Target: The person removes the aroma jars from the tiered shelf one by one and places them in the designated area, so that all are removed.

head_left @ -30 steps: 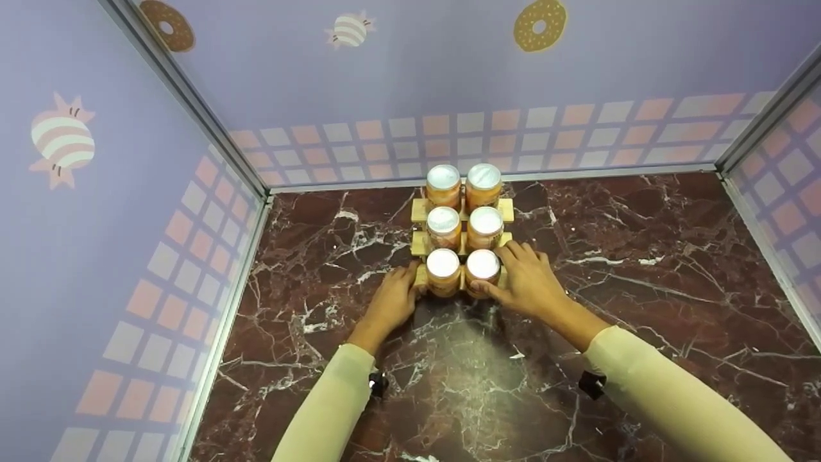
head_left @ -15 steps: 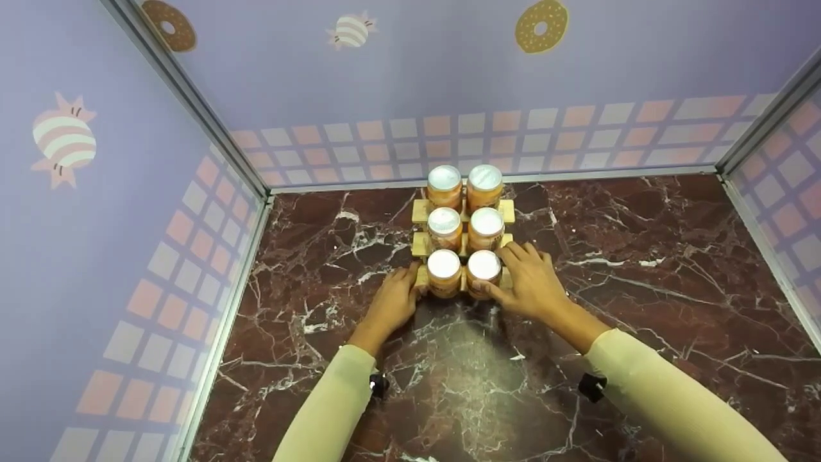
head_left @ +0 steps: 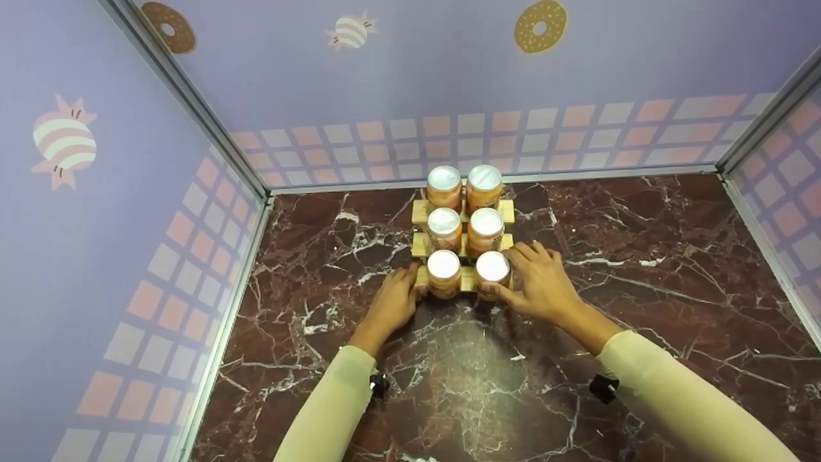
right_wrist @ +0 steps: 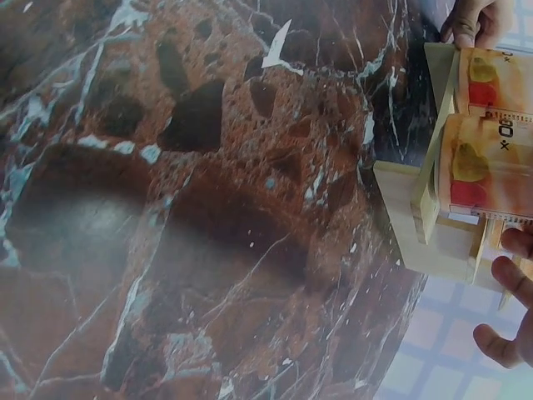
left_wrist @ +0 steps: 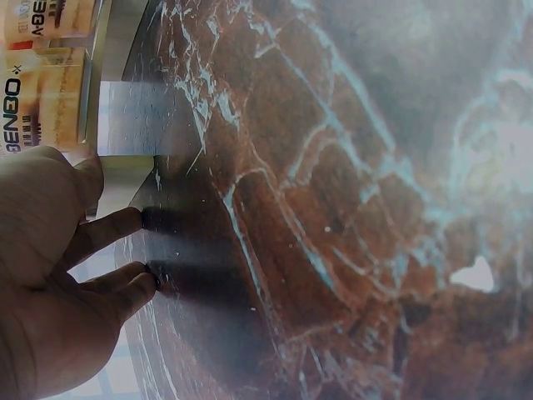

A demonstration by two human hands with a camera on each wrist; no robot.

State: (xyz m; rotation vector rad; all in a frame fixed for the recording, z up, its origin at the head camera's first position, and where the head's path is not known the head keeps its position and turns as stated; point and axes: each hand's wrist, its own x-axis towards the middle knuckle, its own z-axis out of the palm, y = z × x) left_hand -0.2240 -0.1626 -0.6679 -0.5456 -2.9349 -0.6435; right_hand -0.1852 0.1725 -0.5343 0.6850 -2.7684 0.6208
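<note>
Moved slightly to the right since half a second ago, both together: right hand (head_left: 542,282) and front right can (head_left: 493,269), with a wider gap beside the front left can (head_left: 443,269) and more of the bottom step (head_left: 469,280) bare between. Unmoved: left hand (head_left: 390,300), front left can, and, on the higher steps of the wooden rack (head_left: 419,244), the middle pair of cans (head_left: 444,226) and back pair of cans (head_left: 444,185).

On the right, thumb across the near side of the front right can and fingers around its right side, spread about as wide as the can; has hold of that can only. Stands upright at the right end of the bottom step; cannot tell whether fully seated on the wood. On the left, thumb against the left end of the same step, holding the rack there, with two lower fingers loosely extended toward the marbled table (head_left: 635,282); cannot tell if touching it.

Beyond the rack, patterned back wall (head_left: 423,77); pale sleeves (head_left: 327,401) on both arms.
</note>
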